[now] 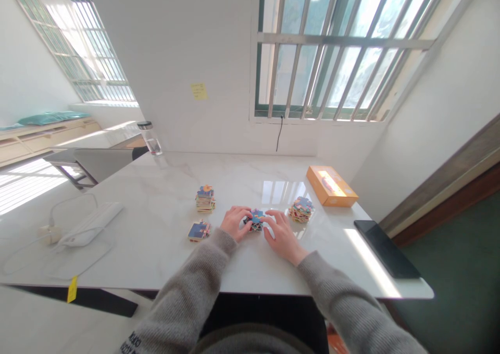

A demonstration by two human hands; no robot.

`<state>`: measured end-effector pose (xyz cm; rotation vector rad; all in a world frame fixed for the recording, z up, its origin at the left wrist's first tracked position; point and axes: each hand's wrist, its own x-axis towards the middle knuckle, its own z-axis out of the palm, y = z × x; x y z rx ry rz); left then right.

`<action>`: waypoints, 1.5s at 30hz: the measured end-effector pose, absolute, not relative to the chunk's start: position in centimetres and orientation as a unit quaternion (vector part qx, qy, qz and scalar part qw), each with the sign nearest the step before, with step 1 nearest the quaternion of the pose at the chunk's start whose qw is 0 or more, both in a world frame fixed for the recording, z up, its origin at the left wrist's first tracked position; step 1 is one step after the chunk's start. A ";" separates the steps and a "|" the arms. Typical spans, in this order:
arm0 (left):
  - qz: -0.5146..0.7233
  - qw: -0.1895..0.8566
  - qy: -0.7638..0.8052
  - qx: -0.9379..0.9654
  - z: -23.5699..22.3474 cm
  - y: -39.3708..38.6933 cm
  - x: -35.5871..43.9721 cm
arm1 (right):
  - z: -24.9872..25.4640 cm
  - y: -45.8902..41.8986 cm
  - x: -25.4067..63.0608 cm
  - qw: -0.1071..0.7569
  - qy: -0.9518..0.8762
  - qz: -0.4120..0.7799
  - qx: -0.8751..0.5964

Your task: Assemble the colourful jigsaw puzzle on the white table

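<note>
**Left hand and right hand close around a puzzle stack**

The stack sits on a white marble table, near its front edge and between the two palms. The left fingers curl inward, their tips at its left side. The right fingers spread and bend over its right side. Whether either hand is gripping firmly, the view cannot tell. Grey knit sleeves cover both forearms.

A taller stack stands beyond the left hand, and a low stack lies just beside that hand. Another stack sits just right of the right hand. Farther right are an orange box and a black slab. Toward the left lies a white power strip, with a glass bottle at the far corner.
</note>
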<state>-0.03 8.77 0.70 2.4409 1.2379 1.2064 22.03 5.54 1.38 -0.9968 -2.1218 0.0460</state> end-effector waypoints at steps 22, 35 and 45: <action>0.440 0.084 0.356 0.820 1.7 7.5 0.5 | 1.8 5.8 21.8 0.448 -0.817 0.103 -0.349; 0.504 0.044 0.416 0.756 4.0 6.1 -0.2 | 2.4 5.6 22.1 0.484 -0.758 0.113 -0.422; 0.479 0.029 0.505 0.718 7.8 11.5 -10.2 | 1.6 5.8 22.3 0.466 -0.773 0.118 -0.413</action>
